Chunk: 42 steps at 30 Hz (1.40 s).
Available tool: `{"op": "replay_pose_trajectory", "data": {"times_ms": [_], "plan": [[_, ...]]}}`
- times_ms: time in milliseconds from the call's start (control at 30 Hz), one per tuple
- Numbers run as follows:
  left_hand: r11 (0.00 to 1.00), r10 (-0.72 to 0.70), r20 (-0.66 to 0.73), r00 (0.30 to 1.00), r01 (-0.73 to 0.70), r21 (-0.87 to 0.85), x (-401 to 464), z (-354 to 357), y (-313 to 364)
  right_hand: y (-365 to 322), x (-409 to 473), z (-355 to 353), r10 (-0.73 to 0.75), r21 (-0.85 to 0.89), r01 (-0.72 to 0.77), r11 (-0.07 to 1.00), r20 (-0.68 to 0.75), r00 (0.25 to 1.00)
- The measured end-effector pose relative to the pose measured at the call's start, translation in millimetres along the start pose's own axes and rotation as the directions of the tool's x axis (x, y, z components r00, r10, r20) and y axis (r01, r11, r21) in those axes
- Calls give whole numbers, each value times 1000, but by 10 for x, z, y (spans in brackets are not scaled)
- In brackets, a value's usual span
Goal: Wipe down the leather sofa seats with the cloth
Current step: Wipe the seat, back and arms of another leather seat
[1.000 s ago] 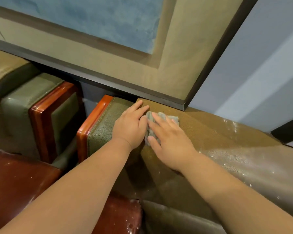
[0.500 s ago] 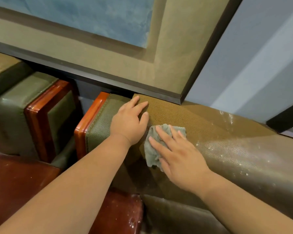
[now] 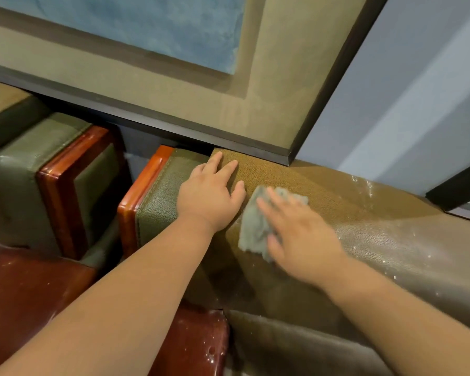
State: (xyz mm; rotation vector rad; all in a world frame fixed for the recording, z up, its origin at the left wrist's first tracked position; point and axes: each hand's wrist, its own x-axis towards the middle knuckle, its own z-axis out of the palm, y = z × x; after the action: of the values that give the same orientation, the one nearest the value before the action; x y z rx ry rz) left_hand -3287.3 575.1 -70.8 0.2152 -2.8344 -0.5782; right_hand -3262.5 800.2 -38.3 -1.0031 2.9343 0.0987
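Note:
A small grey-green cloth [image 3: 253, 229] lies on the top edge of the olive-brown leather sofa back [image 3: 391, 240]. My right hand [image 3: 301, 234] presses flat on the cloth with straight fingers; it looks blurred. My left hand [image 3: 210, 198] rests flat on the sofa's left end, fingers spread, just left of the cloth. The leather to the right of the cloth shines wet.
A second sofa's arm [image 3: 65, 185] with red-brown wood trim stands at the left, across a narrow gap. A glossy dark red wooden surface [image 3: 25, 302] sits at lower left. A framed wall panel [image 3: 174, 77] with a dark frame hangs close above the sofa back.
My right hand has slid the cloth rightward and down the sofa back, away from the left hand. The left hand has stayed in place.

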Motion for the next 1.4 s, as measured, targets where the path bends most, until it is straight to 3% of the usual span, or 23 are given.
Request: {"op": "replay_pose_trajectory", "data": {"times_ms": [67,133,267,400,467,533,567,633,700,800,833,967,1033,1133,1200,1267,1333,1400], "plan": [[1000,5,7,1000,-5,18,-8,-6,10,268,346,-198,232,119,-243,963,98,968],[1000,10,4,1000,-10,29,-16,-20,4,316,452,-253,330,171,-353,920,153,932],[999,14,15,1000,-15,32,-10,-20,6,-78,-310,97,106,30,-106,994,0,994],[999,5,6,1000,-5,37,-7,-12,8,141,-407,73,-58,-51,62,997,80,995],[999,8,12,1000,-8,46,-14,-7,15,363,-63,-90,114,54,-120,991,100,988],[998,16,5,1000,-16,62,-24,-7,18,429,198,-231,323,164,-350,922,167,931],[998,19,2,1000,-20,66,-28,-3,8,384,218,-226,320,119,-338,934,148,936],[997,26,-3,1000,-26,74,-21,13,-1,204,-36,-54,172,-64,-168,984,63,983],[996,27,-5,1000,-26,80,-14,27,-9,27,-504,146,96,-33,-97,995,-3,995],[995,21,16,1000,-22,95,-16,7,8,204,-727,199,37,9,-38,999,69,997],[994,27,36,999,-31,107,-25,-13,20,323,-632,133,54,27,-56,998,69,996],[952,131,89,987,-150,265,-9,-123,114,625,-66,-189,394,206,-412,888,123,911],[927,214,79,974,-228,298,31,-165,234,546,-112,-144,359,186,-382,905,148,922],[969,225,38,974,-228,101,107,-147,596,280,-644,57,143,93,-152,984,98,985],[970,225,26,974,-227,90,94,3,779,343,-782,76,87,87,-96,992,100,991],[964,217,20,976,-217,155,96,161,816,628,-537,28,135,92,-145,985,108,985],[968,199,-21,980,-193,163,138,241,780,929,-113,-43,291,115,-302,946,100,951],[967,204,-32,979,-196,161,197,295,763,1128,328,-147,410,178,-443,879,193,891]]}}
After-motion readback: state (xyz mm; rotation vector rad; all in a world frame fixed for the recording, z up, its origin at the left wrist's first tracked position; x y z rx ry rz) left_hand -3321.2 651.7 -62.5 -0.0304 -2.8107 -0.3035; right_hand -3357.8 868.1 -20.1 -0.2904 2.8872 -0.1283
